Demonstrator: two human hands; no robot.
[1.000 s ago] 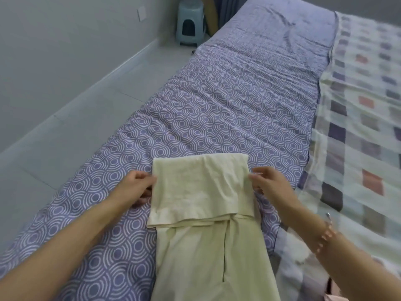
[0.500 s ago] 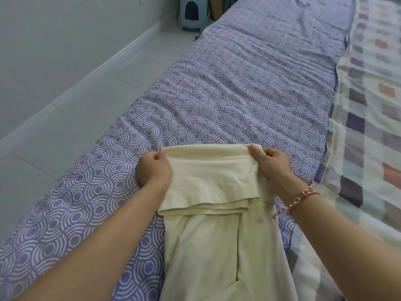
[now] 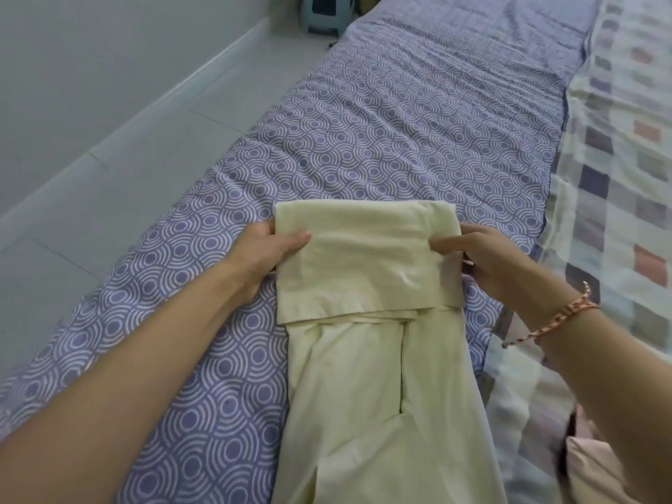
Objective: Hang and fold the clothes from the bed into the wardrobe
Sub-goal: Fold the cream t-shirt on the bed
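A cream garment [image 3: 363, 394] lies on the purple-patterned bed [image 3: 400, 121], its long axis running near to far and its near end out of view. Its far end is folded back toward the near side. The left grip [image 3: 265, 252] pinches the fold's left edge with the thumb on top, and the right grip [image 3: 487, 260] pinches its right edge. A checked blanket [image 3: 618, 176] lies to the right.

Single head-worn view, forward and down, close over the bed [image 3: 400, 140].

Pale yellow garment [image 3: 363, 376], purple ring-patterned sheet [image 3: 400, 132], checked blanket [image 3: 618, 158], grey floor [image 3: 109, 169]
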